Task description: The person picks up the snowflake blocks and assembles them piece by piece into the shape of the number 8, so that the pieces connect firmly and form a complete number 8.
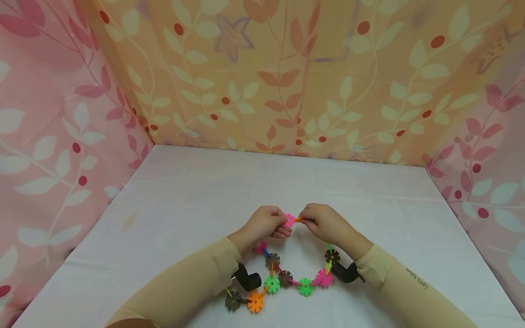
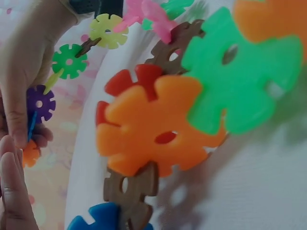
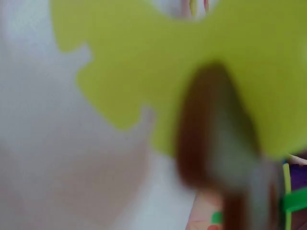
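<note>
In the head view my left hand (image 1: 262, 227) pinches a pink notched snowflake disc (image 1: 289, 220) between thumb and fingers. Facing it, my right hand (image 1: 328, 224) pinches an orange notched disc (image 1: 298, 220), seen nearly edge-on; its tip meets or almost meets the pink rim. Below both hands lies a chain of interlocked discs, among them a green disc (image 1: 305, 287), a brown disc (image 1: 285, 279) and an orange disc (image 1: 255, 302). Close up in the left wrist view are another orange disc (image 2: 144, 129) and a green disc (image 2: 240, 72). A blurred yellow disc (image 3: 144, 62) fills much of the right wrist view.
A white cloth covers the table (image 1: 205, 182). Floral curtains (image 1: 262, 91) enclose its back and sides. Black wrist cameras, the left camera (image 1: 248, 279) and the right camera (image 1: 346, 273), hang under the forearms close to the chain.
</note>
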Demonstrator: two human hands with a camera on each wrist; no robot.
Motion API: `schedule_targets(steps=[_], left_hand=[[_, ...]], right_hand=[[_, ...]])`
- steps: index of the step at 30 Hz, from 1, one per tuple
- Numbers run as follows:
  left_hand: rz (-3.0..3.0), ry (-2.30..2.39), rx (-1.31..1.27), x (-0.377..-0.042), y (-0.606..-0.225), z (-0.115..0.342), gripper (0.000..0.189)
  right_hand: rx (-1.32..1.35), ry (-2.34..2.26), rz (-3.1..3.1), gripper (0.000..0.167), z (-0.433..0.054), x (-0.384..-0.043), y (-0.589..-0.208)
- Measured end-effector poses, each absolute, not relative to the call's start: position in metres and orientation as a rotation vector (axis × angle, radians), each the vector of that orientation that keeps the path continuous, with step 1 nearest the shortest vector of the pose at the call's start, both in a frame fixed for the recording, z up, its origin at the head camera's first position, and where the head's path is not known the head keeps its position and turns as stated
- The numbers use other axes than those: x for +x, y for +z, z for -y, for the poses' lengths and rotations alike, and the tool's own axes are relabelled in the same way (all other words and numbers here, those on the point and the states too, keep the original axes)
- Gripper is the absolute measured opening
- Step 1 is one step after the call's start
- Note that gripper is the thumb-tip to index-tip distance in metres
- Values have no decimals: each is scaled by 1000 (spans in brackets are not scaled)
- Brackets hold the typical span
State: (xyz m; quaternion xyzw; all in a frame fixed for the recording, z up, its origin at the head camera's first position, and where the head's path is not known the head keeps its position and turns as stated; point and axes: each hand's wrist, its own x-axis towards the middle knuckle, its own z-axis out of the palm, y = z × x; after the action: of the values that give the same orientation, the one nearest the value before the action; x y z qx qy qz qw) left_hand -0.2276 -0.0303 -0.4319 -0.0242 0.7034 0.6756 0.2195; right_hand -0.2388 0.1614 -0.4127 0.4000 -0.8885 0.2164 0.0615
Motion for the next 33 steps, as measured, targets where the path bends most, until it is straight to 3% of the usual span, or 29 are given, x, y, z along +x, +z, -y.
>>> schedule_targets(steps=[21,25,30,33], left_hand=[[-1969,1843,-6,-231,-432,28,15],[-2156,1516,185,-242,-427,49,20],[-2568,715,449,-253,-420,78,8],[-2574,397,502,-252,-420,87,12]], right_hand=[[1243,591,2633,6,-156,-238,-416],[1303,657,2680,3,-156,-240,-415],[1398,713,2744,6,-154,-237,-413],[1422,700,2777,7,-152,-235,-414]])
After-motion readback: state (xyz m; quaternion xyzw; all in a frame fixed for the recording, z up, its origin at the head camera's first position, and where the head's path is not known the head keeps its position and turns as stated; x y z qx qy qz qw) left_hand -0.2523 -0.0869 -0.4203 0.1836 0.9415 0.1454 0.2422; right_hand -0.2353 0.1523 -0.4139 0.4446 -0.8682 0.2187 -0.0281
